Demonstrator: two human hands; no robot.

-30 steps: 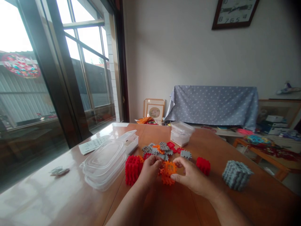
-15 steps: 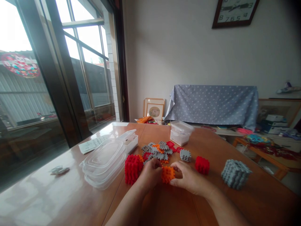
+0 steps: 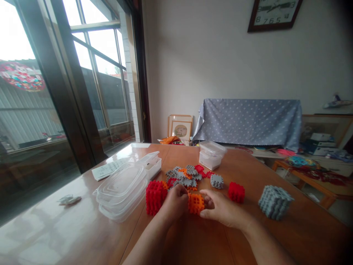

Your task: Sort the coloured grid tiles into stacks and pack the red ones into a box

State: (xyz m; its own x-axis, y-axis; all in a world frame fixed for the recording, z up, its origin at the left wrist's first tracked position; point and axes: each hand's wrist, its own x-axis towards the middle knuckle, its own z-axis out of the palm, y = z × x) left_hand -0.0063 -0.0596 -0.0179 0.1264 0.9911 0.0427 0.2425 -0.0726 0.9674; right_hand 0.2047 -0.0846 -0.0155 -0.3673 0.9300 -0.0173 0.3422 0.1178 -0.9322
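Note:
An orange block of interlocking toothed tiles sits between my two hands just above the wooden table. My left hand is closed on its left side and my right hand pinches its right side. Right behind them lies a pile of loose grey, red and orange tiles. A large red tile cube stands against my left hand. A small red cube and a grey tile cube stand to the right.
Clear plastic tubs and lids are stacked at the left, with a small lidded box behind them. Another clear tub stands beyond the pile. A paper sheet and a small grey scrap lie near the window side.
The orange piece was lowered towards the table and pressed into a compact block, and both hands have closed in tighter around it.

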